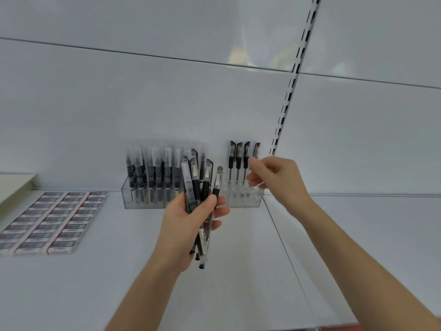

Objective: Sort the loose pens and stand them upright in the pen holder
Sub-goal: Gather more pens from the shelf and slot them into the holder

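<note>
My left hand (188,225) grips a bundle of several black and clear pens (202,187), caps up, over the white shelf. Behind it stands a clear pen holder (143,199) packed with upright pens. To its right a smaller clear pen holder (243,199) has three black-capped pens (237,158) standing upright in it. My right hand (272,175) pinches a fourth black pen (256,150) at the right end of that row, upright over the small holder. Its lower part is hidden by my fingers.
A tray of boxed erasers (50,220) in rows lies on the white shelf (119,271) at the left. A slotted shelf upright (290,91) runs up the white back wall. A seam in the shelf runs along the right.
</note>
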A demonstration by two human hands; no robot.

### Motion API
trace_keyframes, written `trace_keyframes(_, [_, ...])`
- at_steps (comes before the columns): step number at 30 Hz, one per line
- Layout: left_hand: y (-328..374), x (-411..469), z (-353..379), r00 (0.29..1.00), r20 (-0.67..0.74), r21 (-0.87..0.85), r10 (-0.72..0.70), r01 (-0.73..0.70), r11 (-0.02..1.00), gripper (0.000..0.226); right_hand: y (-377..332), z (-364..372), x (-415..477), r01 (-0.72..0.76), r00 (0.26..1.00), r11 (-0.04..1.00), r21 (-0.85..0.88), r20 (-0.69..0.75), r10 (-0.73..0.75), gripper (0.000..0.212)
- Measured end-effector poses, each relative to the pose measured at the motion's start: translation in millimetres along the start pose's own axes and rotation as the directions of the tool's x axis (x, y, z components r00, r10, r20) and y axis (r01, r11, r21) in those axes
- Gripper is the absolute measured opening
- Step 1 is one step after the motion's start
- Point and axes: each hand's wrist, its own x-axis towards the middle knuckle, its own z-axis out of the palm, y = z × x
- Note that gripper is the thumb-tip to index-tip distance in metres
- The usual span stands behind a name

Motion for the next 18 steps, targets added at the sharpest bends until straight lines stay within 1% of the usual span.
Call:
trace_keyframes(2, [-1.1,0.1,2.4,1.0,0.01,0.007,0.01,-0.01,1.0,0.012,-13.1,10.0,-16.7,-0.007,0.982,0.997,0.08,0.186,-0.008,0.016])
trace_keyframes(3, [-1.5,-0.3,3.3,1.0,0.017,0.014,0.014,-0.014,1.0,0.013,-17.4,14.2,-21.4,0.006,0.968,0.995,0.1,0.25,-0.031,0.013])
trace_keyframes(5, [-1.4,-1.3,3.2,0.999,0.026,0.023,0.023,-0.024,0.999,0.015,-22.8,20.2,-24.4,0.037,0.944,0.992,0.121,0.321,-0.074,0.01])
trace_keyframes(7, [-0.9,-1.7,-0.5,1.0,0.004,0.013,0.029,-0.029,0.999,0.015,-25.5,22.6,-22.2,0.034,0.935,0.989,0.147,0.343,-0.083,0.011])
trace_keyframes(9, [-0.1,-0.4,-8.7,0.998,-0.058,0.003,0.03,-0.03,1.0,0.012,-27.0,20.4,-14.2,-0.024,0.958,0.97,0.243,0.284,-0.048,0.011])
trace_keyframes(10, [0.2,0.6,-13.6,0.995,-0.093,-0.001,0.028,-0.028,1.0,0.009,-27.5,17.3,-8.1,-0.049,0.976,0.953,0.3,0.217,-0.018,0.012])
trace_keyframes(11, [0.5,1.4,-18.6,0.992,-0.123,-0.005,0.026,-0.027,1.0,0.007,-26.9,13.0,-0.3,-0.044,0.992,0.942,0.332,0.128,0.001,0.012])
trace_keyframes(13, [1.2,2.8,-26.5,0.984,-0.173,-0.003,0.027,-0.028,1.0,0.004,-23.2,4.2,16.4,0.023,0.997,0.96,0.278,-0.072,-0.003,0.01])
trace_keyframes(14, [1.3,3.4,-29.0,0.981,-0.193,0.01,0.033,-0.032,0.999,0.002,-20.6,0.9,23.8,0.055,0.989,0.974,0.22,-0.149,-0.022,0.01])
trace_keyframes(15, [1.3,3.8,-30.0,0.978,-0.205,0.027,0.039,-0.034,0.999,0.001,-17.5,-0.9,30.2,0.073,0.98,0.983,0.171,-0.198,-0.039,0.011])
trace_keyframes(16, [1.3,3.9,-30.2,0.977,-0.209,0.042,0.044,-0.036,0.998,0.001,-14.6,-0.9,35.4,0.082,0.975,0.988,0.133,-0.218,-0.052,0.012])
trace_keyframes(18, [0.7,3.9,-29.0,0.978,-0.2,0.061,0.051,-0.039,0.997,0.002,-10.1,3.0,42.1,0.091,0.977,0.994,0.054,-0.198,-0.078,0.011])
